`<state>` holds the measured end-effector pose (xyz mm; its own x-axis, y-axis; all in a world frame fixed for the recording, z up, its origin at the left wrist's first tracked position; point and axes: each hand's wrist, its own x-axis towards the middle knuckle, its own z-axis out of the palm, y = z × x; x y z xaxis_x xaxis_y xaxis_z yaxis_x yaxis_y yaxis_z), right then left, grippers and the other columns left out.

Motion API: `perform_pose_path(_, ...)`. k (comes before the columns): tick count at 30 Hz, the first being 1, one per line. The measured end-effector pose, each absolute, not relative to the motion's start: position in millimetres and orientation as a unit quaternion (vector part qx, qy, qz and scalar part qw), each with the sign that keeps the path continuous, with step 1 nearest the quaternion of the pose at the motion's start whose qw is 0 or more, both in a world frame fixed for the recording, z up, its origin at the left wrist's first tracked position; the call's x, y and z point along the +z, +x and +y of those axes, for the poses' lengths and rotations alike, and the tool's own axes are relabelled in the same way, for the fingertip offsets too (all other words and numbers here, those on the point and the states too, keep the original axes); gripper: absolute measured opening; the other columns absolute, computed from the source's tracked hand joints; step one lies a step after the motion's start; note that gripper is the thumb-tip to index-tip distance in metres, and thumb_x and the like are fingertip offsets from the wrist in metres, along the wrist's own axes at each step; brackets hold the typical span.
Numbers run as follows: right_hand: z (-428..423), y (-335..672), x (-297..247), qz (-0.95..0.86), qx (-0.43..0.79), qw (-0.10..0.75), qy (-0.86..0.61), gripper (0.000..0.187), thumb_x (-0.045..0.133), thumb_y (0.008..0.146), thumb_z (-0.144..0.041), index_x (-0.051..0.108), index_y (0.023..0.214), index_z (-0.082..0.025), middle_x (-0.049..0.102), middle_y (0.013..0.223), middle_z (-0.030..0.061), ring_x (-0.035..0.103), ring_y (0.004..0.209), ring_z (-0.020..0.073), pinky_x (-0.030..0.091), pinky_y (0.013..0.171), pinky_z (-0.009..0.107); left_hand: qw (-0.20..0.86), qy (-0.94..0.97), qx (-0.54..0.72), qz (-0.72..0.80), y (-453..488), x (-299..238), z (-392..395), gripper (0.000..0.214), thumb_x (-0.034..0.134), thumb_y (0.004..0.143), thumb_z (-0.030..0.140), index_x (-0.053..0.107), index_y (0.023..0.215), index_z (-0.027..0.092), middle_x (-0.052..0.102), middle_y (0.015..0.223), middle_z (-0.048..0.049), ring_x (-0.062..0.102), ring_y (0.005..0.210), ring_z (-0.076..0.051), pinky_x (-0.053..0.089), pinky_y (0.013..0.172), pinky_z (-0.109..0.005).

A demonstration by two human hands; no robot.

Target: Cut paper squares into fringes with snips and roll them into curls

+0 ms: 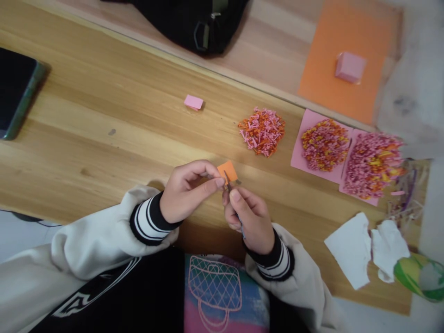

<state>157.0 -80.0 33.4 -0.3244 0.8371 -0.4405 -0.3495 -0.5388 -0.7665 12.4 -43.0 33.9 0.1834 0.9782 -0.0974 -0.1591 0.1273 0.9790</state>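
Observation:
My left hand (187, 189) pinches a small orange paper square (228, 170) between thumb and fingers, just above the near edge of the wooden table (104, 120). My right hand (250, 218) is closed round a thin metal tool with a blue handle (229, 181), whose tip touches the orange square. Both hands meet at the middle of the view. A folded pink paper piece (193, 102) lies alone farther back on the table.
A heap of rolled pink and orange paper bits (262, 131) lies right of centre; two more heaps (324, 144) (372, 163) rest on pink sheets. An orange sheet (333, 69) bears a pink block (349, 67). A phone (14, 97) lies far left, a black bag (197, 23) at the back, white tissues (354, 247) at right.

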Motion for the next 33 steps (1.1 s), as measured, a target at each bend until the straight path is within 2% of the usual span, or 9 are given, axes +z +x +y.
perform_pose_path(8,-78.1,158.2,29.1,-0.265,0.772,0.370,-0.443,0.039,0.062,0.080,-0.053,0.055,0.072,-0.016,0.036,0.039,-0.0111,0.022,0.033,0.0014,0.016,0.033,0.015,0.591,0.396,0.510,0.483,10.1,20.7,-41.9,0.008,0.069,0.076,0.022,0.065,0.072,0.016,0.070,0.069,-0.0010,0.064,0.067,-0.012,0.050,0.069,-0.024)
perform_pose_path(15,-70.7,156.2,30.7,-0.188,0.717,0.450,-0.497,0.037,0.072,0.067,-0.049,0.056,0.079,-0.018,0.032,0.038,-0.0141,0.018,0.030,0.0015,0.015,0.030,0.015,0.586,0.473,0.443,0.486,11.8,27.0,-42.0,0.010,0.069,0.070,0.017,0.062,0.063,0.015,0.059,0.064,0.0019,0.052,0.062,-0.010,0.041,0.060,-0.022)
perform_pose_path(19,-68.8,155.1,31.4,-0.159,0.728,0.444,-0.499,0.031,0.076,0.063,-0.038,0.053,0.072,-0.018,0.032,0.036,-0.0147,0.019,0.030,0.0007,0.014,0.029,0.014,0.602,0.513,0.413,0.452,11.5,31.7,-43.7,0.010,0.067,0.073,0.017,0.062,0.064,0.015,0.064,0.075,-0.0022,0.057,0.072,-0.013,0.045,0.069,-0.026)
perform_pose_path(23,-69.2,157.2,32.7,-0.143,0.768,0.425,-0.457,0.026,0.073,0.065,-0.034,0.052,0.069,-0.019,0.031,0.035,-0.0149,0.017,0.029,0.0006,0.014,0.028,0.013,0.637,0.496,0.438,0.396,9.9,28.9,-44.0,0.006,0.068,0.075,0.019,0.066,0.070,0.016,0.067,0.085,-0.0047,0.061,0.084,-0.015,0.047,0.079,-0.027)
perform_pose_path(28,-68.7,160.1,32.0,-0.142,0.830,0.370,-0.392,0.029,0.071,0.067,-0.039,0.049,0.066,-0.020,0.030,0.034,-0.0148,0.016,0.027,0.0013,0.015,0.028,0.015,0.649,0.479,0.437,0.398,12.3,29.3,-42.7,0.009,0.072,0.074,0.022,0.066,0.076,0.015,0.064,0.072,-0.0020,0.058,0.068,-0.011,0.048,0.066,-0.023)
perform_pose_path(33,-68.1,158.2,31.4,-0.142,0.836,0.357,-0.392,0.038,0.074,0.065,-0.043,0.043,0.060,-0.021,0.029,0.032,-0.0143,0.017,0.025,0.0013,0.013,0.028,0.016,0.652,0.502,0.414,0.389,13.6,33.0,-41.2,0.007,0.070,0.075,0.021,0.068,0.078,0.015,0.064,0.072,-0.0032,0.059,0.067,-0.011,0.049,0.063,-0.022)
